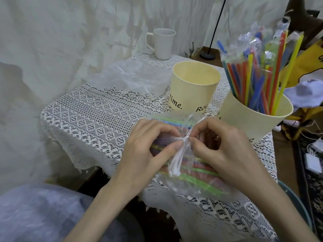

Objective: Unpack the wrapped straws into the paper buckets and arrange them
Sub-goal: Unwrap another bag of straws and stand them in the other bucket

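A clear plastic bag of coloured straws lies on the lace-covered table right in front of me. A white tie knots the bag's neck. My left hand and my right hand both pinch the bag at that knot, fingertips nearly meeting. Behind them stands a cream paper bucket with nothing showing inside. To its right a second cream paper bucket holds several wrapped straws standing upright.
A crumpled clear plastic bag lies at the table's middle back. A white mug stands at the far edge. A black lamp stand rises behind the table. Cables and white adapters lie on the floor at right.
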